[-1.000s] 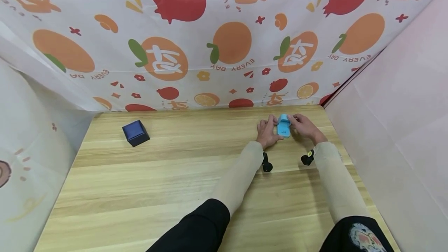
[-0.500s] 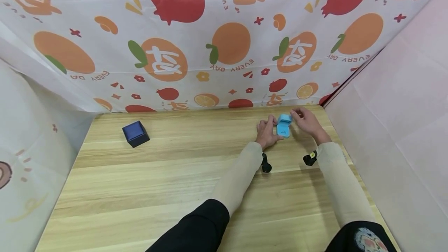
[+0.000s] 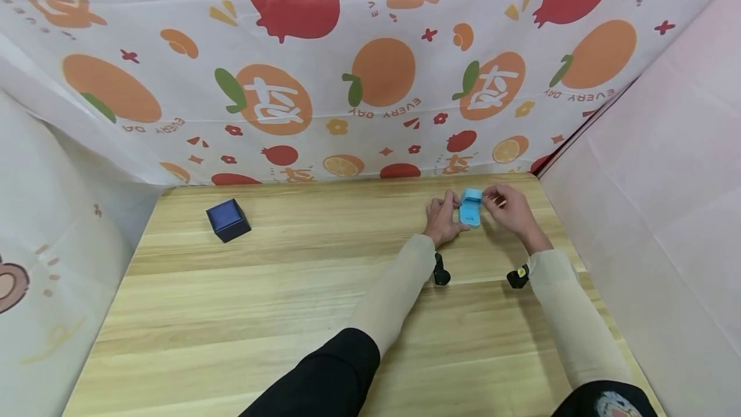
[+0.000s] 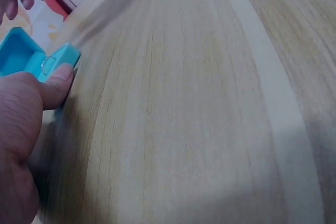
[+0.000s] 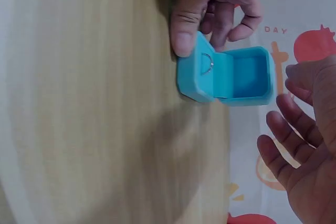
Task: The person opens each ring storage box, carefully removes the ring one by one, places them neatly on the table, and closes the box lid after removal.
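Observation:
A light blue ring box (image 3: 469,216) stands with its lid up near the table's back right. A thin silver ring (image 5: 212,64) sits in the slot of its base. My left hand (image 3: 441,221) holds the base from the left, with the thumb (image 5: 184,43) pressed on its front side and the fingers bent behind. Beside the raised lid (image 5: 252,74) is my right hand (image 3: 511,209), its fingers loosely bent and its fingertips close to the lid's edge. Nothing is held in it.
A dark blue square box (image 3: 228,220) lies at the left of the wooden table (image 3: 278,314). Behind the table hangs a fruit-print cloth (image 3: 347,134), and a pale wall (image 3: 654,211) rises along the right side.
The right hand's fingertips were on the lid's right edge a second ago; the hand has since drawn slightly to the right. The left hand and ring box have stayed put.

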{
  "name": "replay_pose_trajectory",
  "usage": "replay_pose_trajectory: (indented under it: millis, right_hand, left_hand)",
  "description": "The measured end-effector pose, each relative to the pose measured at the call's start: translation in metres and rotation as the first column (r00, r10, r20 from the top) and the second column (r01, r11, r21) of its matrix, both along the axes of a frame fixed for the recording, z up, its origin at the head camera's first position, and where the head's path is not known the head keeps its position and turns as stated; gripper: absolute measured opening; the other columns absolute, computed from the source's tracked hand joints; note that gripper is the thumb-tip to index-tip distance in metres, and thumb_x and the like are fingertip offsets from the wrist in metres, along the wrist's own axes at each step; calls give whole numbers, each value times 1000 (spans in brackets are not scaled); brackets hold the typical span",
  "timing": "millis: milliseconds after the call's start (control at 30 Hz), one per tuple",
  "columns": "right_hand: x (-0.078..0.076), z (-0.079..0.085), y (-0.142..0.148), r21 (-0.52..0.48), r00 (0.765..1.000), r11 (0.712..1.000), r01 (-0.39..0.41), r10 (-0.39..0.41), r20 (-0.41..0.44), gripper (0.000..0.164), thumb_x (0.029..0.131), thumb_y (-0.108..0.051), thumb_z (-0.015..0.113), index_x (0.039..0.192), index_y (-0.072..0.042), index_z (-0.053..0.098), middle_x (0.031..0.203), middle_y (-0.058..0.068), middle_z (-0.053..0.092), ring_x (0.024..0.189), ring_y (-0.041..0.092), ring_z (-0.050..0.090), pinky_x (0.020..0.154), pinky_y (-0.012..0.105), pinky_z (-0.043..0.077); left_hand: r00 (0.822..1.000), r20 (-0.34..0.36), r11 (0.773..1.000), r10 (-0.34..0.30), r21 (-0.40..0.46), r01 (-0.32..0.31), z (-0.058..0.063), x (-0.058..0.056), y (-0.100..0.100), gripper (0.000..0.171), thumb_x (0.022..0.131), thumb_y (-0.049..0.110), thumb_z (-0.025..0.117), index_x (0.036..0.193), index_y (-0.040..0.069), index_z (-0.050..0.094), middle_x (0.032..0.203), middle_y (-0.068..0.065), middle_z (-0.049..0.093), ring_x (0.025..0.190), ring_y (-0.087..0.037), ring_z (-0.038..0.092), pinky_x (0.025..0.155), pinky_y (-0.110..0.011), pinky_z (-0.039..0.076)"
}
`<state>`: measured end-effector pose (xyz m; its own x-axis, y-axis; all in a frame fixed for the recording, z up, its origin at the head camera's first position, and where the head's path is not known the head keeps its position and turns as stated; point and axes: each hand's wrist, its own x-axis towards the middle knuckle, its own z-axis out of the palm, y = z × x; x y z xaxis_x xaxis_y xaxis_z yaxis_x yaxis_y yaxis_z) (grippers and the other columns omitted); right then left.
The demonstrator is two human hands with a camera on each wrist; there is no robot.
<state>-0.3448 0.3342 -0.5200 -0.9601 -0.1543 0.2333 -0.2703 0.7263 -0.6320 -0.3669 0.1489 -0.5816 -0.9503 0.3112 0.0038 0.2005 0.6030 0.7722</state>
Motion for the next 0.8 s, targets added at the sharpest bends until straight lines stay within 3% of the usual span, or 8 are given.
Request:
replay_pose_trajectory:
  millis: [100,167,467,600,800]
  right_hand:
    - [2,-7,-2,-11,1000,1000,-24,23,-9,15,97,-12,66,106,-1,71,93,16,71,81,20,63,72,19,49]
    - [3,-11,-4,-14,999,999,-41,41,9,14,97,-12,67,105,-1,71,92,15,72,79,19,63,71,17,48]
    - [11,-35,-6,39,993,999,-18,14,119,18,97,-13,68,107,2,69,96,17,71,84,25,64,72,25,51]
    - [14,-45,-4,90,995,996,-10,1,96,21,95,-12,70,108,4,69,98,19,71,87,27,65,76,30,52]
    - [14,-47,-6,96,999,995,-1,-3,48,18,93,-9,72,105,4,72,97,21,70,86,29,65,76,33,52]
  left_hand:
    - [1000,-4,1000,-2,3,2,0,0,-2,63,81,29,87,122,15,41,122,-1,58,122,-23,44,105,-38,30]
    - [1000,-16,1000,4,5,-4,0,0,-2,62,81,28,86,121,15,41,120,-1,58,122,-23,44,105,-38,29]
    - [1000,-10,1000,26,-2,-26,-3,4,1,61,81,27,87,119,19,40,119,0,61,118,-21,44,102,-37,31]
    - [1000,-16,1000,21,-5,-21,-4,6,2,61,81,27,87,120,18,41,121,0,60,119,-22,45,103,-37,31]
    - [999,-42,1000,13,-25,-14,-3,5,2,60,82,29,86,120,17,41,121,1,61,121,-21,46,105,-37,30]
